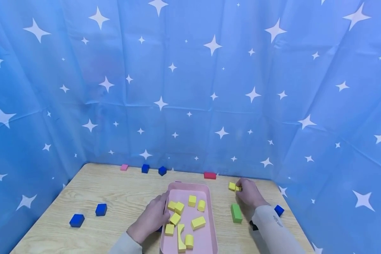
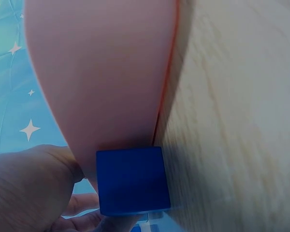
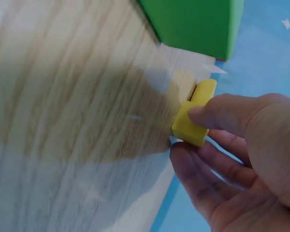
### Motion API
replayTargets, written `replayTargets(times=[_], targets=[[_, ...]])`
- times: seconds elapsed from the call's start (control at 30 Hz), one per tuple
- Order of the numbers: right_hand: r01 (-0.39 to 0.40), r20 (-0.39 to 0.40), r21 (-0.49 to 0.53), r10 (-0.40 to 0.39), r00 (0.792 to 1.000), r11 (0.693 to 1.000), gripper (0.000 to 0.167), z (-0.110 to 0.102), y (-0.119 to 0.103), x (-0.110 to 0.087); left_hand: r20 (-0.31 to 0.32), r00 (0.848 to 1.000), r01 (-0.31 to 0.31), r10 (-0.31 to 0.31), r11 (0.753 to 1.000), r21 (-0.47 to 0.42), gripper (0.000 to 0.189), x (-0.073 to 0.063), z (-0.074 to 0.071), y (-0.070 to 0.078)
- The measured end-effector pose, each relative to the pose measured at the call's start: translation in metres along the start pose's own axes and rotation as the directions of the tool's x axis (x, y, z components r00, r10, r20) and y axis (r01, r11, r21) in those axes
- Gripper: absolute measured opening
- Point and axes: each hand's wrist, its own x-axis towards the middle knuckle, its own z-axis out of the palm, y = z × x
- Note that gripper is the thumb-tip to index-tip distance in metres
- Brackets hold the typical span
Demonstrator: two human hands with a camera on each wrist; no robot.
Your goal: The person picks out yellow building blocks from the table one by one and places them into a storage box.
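Note:
My left hand [image 1: 150, 217] grips the left wall of a pink tray [image 1: 213, 231], thumb over the rim and fingers outside. Several yellow blocks lie in the tray, among them an arch-shaped block [image 1: 180, 240] and a cylinder [image 1: 189, 241]. Against the tray's outer side, by the left fingers, sits a blue block [image 2: 131, 181]. At the far right of the table, my right hand [image 1: 251, 194] pinches a small yellow block [image 3: 187, 126] between thumb and fingers. Another yellow block [image 1: 232, 186] lies right beside it. Nearer to me stands a green block [image 1: 236, 213].
Two blue blocks, one of them nearer [image 1: 77, 220], lie on the left. Along the back edge are a pink block [image 1: 124, 167], two blue ones and a red block [image 1: 210, 175]. A blue block [image 1: 279, 210] lies beyond my right forearm. Starred blue curtains [image 1: 190, 88] surround the table.

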Motion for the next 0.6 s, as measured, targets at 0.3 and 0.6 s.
replayTargets(times=[0.3, 0.6], targets=[[0.025, 0.029, 0.006, -0.025, 0.999, 1.000, 0.021, -0.001, -0.009, -0.007, 0.003, 1.000, 0.013, -0.013, 1.000, 0.010, 0.076, 0.001, 0.001, 0.000], [0.069, 0.006, 0.030, -0.069, 0.998, 0.997, 0.025, -0.008, -0.030, -0.019, 0.001, 1.000, 0.018, -0.018, 1.000, 0.009, 0.077, 0.000, -0.001, 0.003]])
